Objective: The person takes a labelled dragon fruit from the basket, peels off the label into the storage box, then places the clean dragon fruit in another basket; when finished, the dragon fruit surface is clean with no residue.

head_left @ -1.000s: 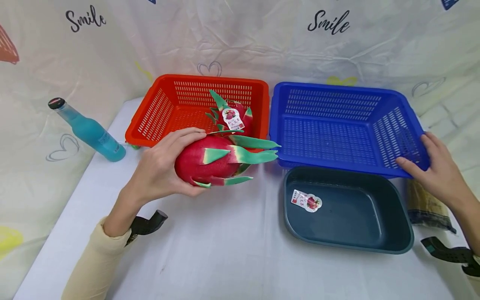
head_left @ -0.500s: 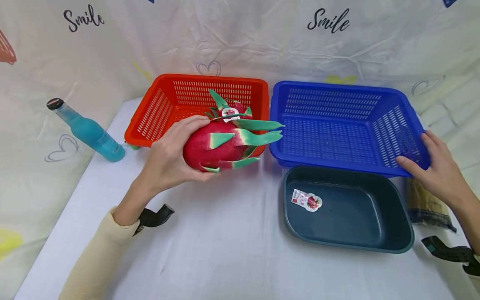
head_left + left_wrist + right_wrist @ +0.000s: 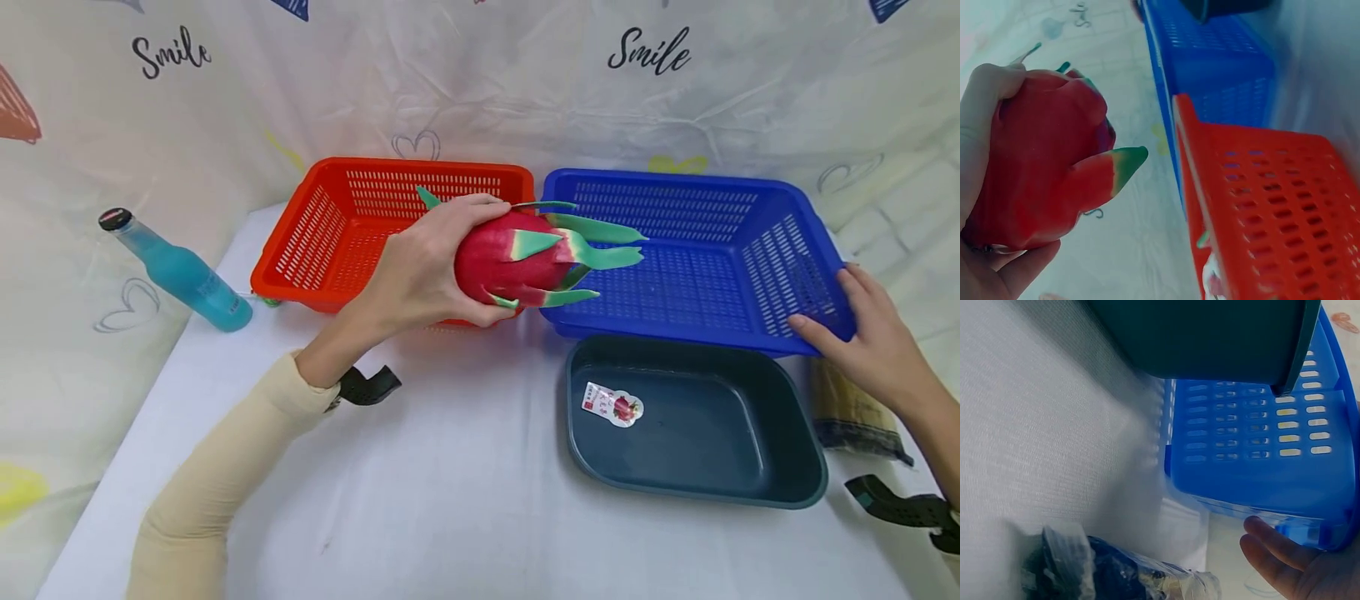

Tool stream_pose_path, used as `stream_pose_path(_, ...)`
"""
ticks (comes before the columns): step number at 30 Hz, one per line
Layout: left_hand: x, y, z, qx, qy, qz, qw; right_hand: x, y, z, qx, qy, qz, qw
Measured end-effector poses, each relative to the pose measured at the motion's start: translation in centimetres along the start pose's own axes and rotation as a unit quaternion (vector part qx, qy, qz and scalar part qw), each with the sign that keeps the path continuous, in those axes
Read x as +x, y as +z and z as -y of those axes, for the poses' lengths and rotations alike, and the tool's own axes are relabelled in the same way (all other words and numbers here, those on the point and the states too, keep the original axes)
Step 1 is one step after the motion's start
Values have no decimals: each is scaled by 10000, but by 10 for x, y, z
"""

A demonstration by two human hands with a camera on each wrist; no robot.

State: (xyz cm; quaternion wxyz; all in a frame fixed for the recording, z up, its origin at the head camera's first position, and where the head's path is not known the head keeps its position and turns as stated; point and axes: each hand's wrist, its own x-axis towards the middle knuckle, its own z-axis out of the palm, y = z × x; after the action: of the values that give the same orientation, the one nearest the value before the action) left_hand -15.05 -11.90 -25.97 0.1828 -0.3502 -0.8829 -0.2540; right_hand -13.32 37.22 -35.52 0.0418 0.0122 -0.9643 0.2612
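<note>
My left hand [image 3: 431,262] grips a red dragon fruit [image 3: 517,262] with green leaf tips pointing right. It is held above the inner edges of the red basket [image 3: 330,225] and the blue basket [image 3: 675,283]. In the left wrist view, thumb and fingers wrap the fruit [image 3: 1041,156], apart from both baskets. A second dragon fruit lies in the red basket, mostly hidden behind my left hand; a green leaf tip [image 3: 427,197] shows. At the blue basket's right front corner my right hand [image 3: 873,342] holds the rim, thumb inside and fingers outside.
A dark green tub [image 3: 690,425] with a dragon fruit sticker [image 3: 612,404] inside stands before the blue basket. Right of it lies a plastic-wrapped brown package [image 3: 858,408]. A bottle of blue liquid [image 3: 187,279] stands at the left. A printed sheet hangs behind.
My left hand has carried the dragon fruit right and upward, from in front of the red basket to the baskets' meeting edges. My right hand stays on the blue basket's rim.
</note>
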Motion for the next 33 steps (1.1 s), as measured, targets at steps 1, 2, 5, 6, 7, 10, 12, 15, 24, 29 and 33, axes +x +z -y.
stream_pose_path(1,6,3,-2,14,42,27,10000,0,0,-1,-23,12,0,10000)
stream_pose_path(2,13,6,-4,30,82,61,9999,-1,0,-1,-32,23,-4,10000)
stream_pose_path(5,35,11,-8,106,171,247,9995,-1,0,-2,-39,33,-22,10000)
stream_pose_path(6,43,13,-8,136,196,312,9992,-2,0,-2,-41,41,-28,10000)
stream_pose_path(7,50,15,-9,167,200,400,9989,-2,0,-2,-40,49,-33,10000)
stream_pose_path(10,69,21,-10,221,188,599,9978,-1,0,-2,-22,53,-33,10000)
stream_pose_path(12,79,24,-10,259,147,680,9972,0,-1,-1,-12,54,-30,10000)
stream_pose_path(15,91,27,-10,305,102,756,9966,2,-1,0,-3,64,-15,10000)
stream_pose_path(24,137,38,-14,650,119,1370,9884,-1,-3,0,-16,123,3,9999)
stream_pose_path(29,162,50,-17,949,192,1568,9829,-2,-3,-1,3,129,-6,9999)
stream_pose_path(33,176,56,-18,817,216,1650,9827,-1,-2,0,83,109,15,9999)
